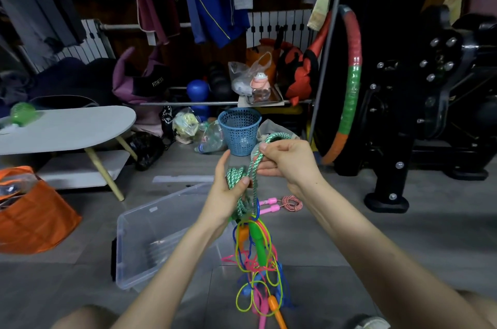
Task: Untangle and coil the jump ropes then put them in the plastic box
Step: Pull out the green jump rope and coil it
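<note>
Coiling green rope (234, 176) — left grip (226, 194) clamped round the gathered loops so they don't spring loose; right grip (287, 159) pinches the next loop, raised to lay it on. Remaining tangle (258, 248) hangs beneath, down to the floor; plastic box (119, 253) open just left — probably kept within reach.

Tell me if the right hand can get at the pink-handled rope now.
Probably not yet: the right hand pinches the green braided rope, so its grip is taken. The pink-handled rope lies uncovered on the floor beyond, so the way looks free.
</note>
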{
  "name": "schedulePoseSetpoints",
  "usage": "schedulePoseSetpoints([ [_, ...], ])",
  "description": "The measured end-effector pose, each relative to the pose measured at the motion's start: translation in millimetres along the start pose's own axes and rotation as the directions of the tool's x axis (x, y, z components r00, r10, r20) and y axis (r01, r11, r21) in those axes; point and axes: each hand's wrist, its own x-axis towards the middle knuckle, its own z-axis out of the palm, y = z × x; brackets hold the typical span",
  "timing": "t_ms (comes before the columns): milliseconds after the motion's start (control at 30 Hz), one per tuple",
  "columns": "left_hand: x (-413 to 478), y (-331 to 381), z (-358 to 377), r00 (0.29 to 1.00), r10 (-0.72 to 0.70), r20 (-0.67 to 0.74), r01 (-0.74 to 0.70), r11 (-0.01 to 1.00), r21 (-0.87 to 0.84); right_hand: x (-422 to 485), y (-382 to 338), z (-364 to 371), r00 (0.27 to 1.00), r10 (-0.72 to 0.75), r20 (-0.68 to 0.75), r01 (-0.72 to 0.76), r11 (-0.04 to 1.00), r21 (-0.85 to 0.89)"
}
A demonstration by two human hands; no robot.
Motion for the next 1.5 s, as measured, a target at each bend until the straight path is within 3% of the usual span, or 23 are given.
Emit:
schedulePoseSetpoints([
  [100, -1, 1, 1, 0.996, -0.012, 0.093, 0.012, 1.0, 0.001, 3, 2, 4, 0.999, 0.015, -0.029, -0.015, 1.0, -0.01],
  [233, 1, 4, 8, 1.0, -0.016, 0.014, 0.016, 0.999, -0.037, -1, 7, -4, 0.997, -0.004, -0.083, 0.004, 1.0, 0.001],
  [333, 5, 7, 7, 0.997, -0.062, -0.049, 0.056, 0.99, -0.126, -14, 41, -24, 0.976, -0.093, -0.198, 0.014, 0.93, -0.367],
  [400, 9, 9, 4, 0.997, -0.067, -0.045, 0.057, 0.978, -0.199, -27, 73, -28, 0.992, 0.017, -0.126, -0.08, 0.856, -0.51],
  [467, 14, 12, 5, 0.998, -0.049, -0.042, 0.039, 0.977, -0.211, -34, 96, -21, 0.994, 0.096, -0.06, -0.114, 0.822, -0.558],
  [567, 20, 21, 9, 0.998, -0.016, -0.061, 0.003, 0.976, -0.219, -35, 99, -10, 0.994, -0.021, -0.112, -0.056, 0.763, -0.643],
  [667, 26, 28, 1, 0.992, -0.027, -0.125, -0.006, 0.965, -0.262, -31, 98, -11, 0.983, -0.115, -0.145, 0.004, 0.795, -0.606],
  [800, 38, 36, -24, 0.949, -0.152, -0.275, 0.019, 0.901, -0.433, -31, 117, -36, 0.978, 0.043, -0.205, -0.163, 0.771, -0.615],
  [900, 54, 58, -49, 0.911, -0.152, -0.382, -0.091, 0.833, -0.546, -43, 151, -62, 0.96, 0.202, -0.193, -0.279, 0.677, -0.681],
  [1000, 62, 87, -59, 0.923, -0.072, -0.378, -0.131, 0.864, -0.486, -53, 171, -72, 0.961, 0.228, -0.156, -0.264, 0.59, -0.763],
  [1167, 57, 90, -41, 0.951, -0.069, -0.301, -0.039, 0.94, -0.339, -41, 144, -53, 0.979, 0.148, -0.139, -0.196, 0.511, -0.837],
  [1300, 47, 73, -31, 0.962, -0.145, -0.233, 0.053, 0.93, -0.363, -31, 98, -31, 0.994, -0.06, -0.086, -0.027, 0.644, -0.765],
  [1400, 44, 64, -25, 0.97, -0.177, -0.168, 0.106, 0.926, -0.361, -20, 70, -14, 0.996, -0.083, 0.045, 0.094, 0.895, -0.437],
  [1500, 42, 58, -19, 0.978, -0.169, -0.12, 0.124, 0.94, -0.318, -18, 55, 1, 0.976, -0.136, 0.168, 0.177, 0.948, -0.266],
])
